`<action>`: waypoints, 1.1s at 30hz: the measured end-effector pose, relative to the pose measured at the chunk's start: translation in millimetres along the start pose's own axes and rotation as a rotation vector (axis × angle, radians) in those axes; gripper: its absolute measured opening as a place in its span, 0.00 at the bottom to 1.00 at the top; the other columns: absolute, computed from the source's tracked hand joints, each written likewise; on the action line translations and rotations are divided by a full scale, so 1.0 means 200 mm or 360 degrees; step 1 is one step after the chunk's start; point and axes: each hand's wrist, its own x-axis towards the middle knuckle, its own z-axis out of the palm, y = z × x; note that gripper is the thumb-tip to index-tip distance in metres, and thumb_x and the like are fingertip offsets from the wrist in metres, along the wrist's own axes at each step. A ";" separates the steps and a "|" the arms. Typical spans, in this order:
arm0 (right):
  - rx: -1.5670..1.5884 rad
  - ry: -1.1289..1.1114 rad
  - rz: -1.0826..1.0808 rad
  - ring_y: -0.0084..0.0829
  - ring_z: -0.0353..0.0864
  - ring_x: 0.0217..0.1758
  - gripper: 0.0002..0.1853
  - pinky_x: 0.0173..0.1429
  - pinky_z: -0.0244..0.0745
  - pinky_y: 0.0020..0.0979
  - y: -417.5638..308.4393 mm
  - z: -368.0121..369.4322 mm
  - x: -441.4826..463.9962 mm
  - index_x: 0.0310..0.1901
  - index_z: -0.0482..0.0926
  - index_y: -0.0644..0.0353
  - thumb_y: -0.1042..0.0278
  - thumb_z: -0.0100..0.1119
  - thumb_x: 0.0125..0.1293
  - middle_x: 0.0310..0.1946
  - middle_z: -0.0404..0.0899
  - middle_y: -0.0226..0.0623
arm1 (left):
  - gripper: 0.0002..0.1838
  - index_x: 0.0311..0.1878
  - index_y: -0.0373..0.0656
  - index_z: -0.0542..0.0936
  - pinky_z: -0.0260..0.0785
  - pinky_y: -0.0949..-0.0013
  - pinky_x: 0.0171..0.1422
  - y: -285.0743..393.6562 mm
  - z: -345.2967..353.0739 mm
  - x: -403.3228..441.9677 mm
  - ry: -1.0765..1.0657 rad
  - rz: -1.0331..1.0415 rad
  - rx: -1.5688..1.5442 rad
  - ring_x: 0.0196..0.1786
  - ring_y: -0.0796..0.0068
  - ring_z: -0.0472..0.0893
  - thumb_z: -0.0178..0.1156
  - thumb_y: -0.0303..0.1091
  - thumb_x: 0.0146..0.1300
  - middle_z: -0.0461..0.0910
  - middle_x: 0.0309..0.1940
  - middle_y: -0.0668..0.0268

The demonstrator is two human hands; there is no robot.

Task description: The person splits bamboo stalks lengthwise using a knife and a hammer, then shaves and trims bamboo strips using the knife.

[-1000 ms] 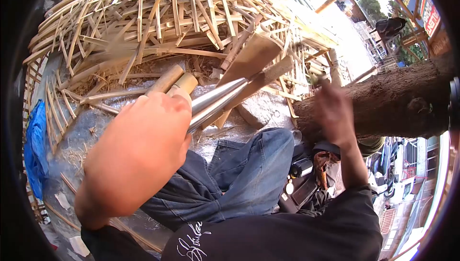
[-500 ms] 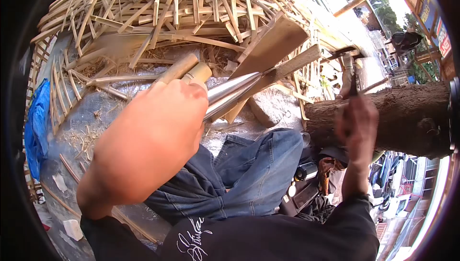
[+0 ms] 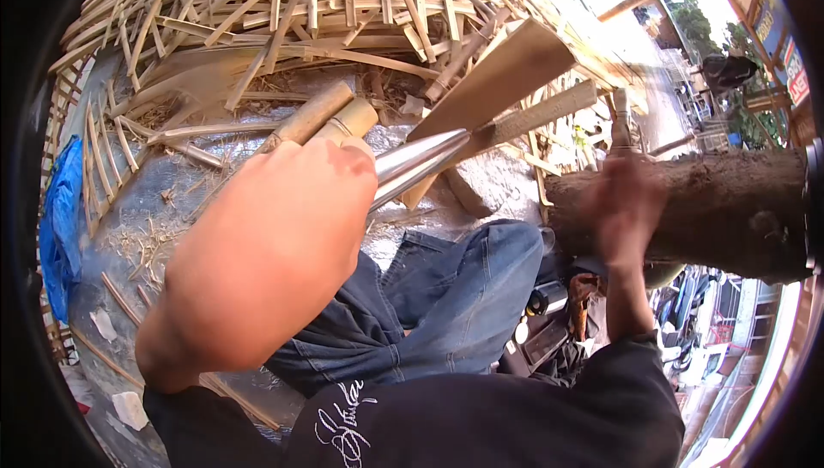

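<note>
My left hand (image 3: 275, 236) is closed around a tool with rounded wooden handles (image 3: 330, 116) showing above the fist. Shiny metal parts (image 3: 421, 159) extend right from the fist to a wide bamboo piece (image 3: 506, 73) and a narrower strip (image 3: 549, 113), which angle apart up to the right. Over the bark-covered log (image 3: 721, 210), my right hand (image 3: 627, 202) is curled and smeared by motion. The hammer seen in it half a second ago is too blurred to make out now.
A large heap of bamboo strips (image 3: 343, 21) spans the back. Blue plastic (image 3: 60, 227) lies at the far left. My bent knee in jeans (image 3: 506, 253) is below the tool, with a dark bag (image 3: 545, 343) beside it. A pale block (image 3: 129, 410) lies lower left.
My right hand rose to the right with the hammer, then came slightly down and left. The left hand keeps its grip. The wide bamboo piece and the strip now show farther up and right.
</note>
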 end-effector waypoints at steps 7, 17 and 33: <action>0.0072 0.0427 0.0269 0.14 0.57 0.12 0.28 0.16 0.49 0.20 -0.20 0.07 0.04 0.31 0.72 0.57 0.39 0.38 0.78 0.14 0.60 0.21 | 0.15 0.44 0.33 0.74 0.70 0.54 0.51 -0.06 0.05 -0.01 0.0203 0.0107 0.0033 0.43 0.49 0.78 0.65 0.29 0.56 0.78 0.33 0.51; 0.0043 0.0669 0.0241 0.17 0.55 0.14 0.26 0.16 0.48 0.25 -0.17 0.06 0.03 0.34 0.74 0.60 0.44 0.41 0.77 0.15 0.54 0.18 | 0.13 0.42 0.35 0.74 0.70 0.53 0.53 -0.04 0.09 0.03 0.0005 -0.0079 -0.0033 0.44 0.48 0.78 0.65 0.29 0.56 0.79 0.35 0.51; -0.0297 -0.0204 0.0802 0.20 0.69 0.17 0.18 0.22 0.62 0.24 -0.04 0.23 -0.02 0.44 0.80 0.65 0.56 0.50 0.74 0.19 0.76 0.32 | 0.18 0.47 0.33 0.75 0.70 0.54 0.54 -0.14 0.17 0.06 0.0211 0.0090 -0.0026 0.45 0.49 0.78 0.66 0.28 0.54 0.79 0.37 0.51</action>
